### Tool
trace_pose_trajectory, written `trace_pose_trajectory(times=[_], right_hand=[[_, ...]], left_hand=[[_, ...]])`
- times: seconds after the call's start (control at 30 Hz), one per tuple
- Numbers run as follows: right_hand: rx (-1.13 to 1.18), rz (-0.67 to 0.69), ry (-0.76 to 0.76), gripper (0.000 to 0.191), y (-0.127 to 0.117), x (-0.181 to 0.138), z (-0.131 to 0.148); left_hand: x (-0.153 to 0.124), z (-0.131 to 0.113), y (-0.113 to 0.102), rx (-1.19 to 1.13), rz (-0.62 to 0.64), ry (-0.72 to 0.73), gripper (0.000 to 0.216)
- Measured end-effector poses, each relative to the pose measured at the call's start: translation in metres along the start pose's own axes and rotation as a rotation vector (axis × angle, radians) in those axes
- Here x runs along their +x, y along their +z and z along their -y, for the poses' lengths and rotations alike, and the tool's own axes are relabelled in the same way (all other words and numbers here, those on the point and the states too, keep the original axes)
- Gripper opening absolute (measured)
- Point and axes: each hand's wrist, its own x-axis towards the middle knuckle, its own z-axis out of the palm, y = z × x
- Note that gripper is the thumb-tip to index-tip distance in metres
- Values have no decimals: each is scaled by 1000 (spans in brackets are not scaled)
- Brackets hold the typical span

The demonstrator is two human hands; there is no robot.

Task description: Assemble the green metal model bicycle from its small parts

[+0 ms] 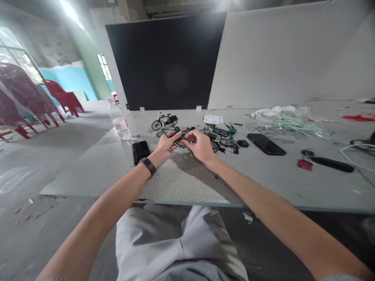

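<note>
Just above the table, a green model bicycle [181, 143] with a black spoked wheel is between my hands. My left hand [167, 144] is closed on its frame from the left, thumb on top. My right hand [200, 145] pinches at the wheel from the right; its fingertips partly hide the spot they touch. Behind them stands a finished-looking black model bicycle [165, 121], upright. Loose model parts [227, 141], with several wheels and green and black pieces, lie to the right of my right hand.
A water bottle [119, 120] and a dark phone [140, 152] are at the left. On the right lie another phone [266, 144], a black-handled tool [332, 163], a red piece [305, 164] and plastic bags [295, 119]. A printed sheet [213, 119] lies behind the parts. The table's front edge [193, 202] is near my lap.
</note>
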Motion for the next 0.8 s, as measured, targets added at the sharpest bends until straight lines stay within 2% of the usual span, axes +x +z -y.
trace_pose_trajectory(times=[0.33,0.63,0.8], right_hand=[[-55,3,45,25,5,-1,5],[-39,27,4,21,7,-3,12],[-69,72,-31,29,8,-4,9]], left_hand=[[3,1,2,-87,-78,-44,29],[6,3,3,-131,-98,-21,30],[7,-1,1,-186,-145,-64,36]])
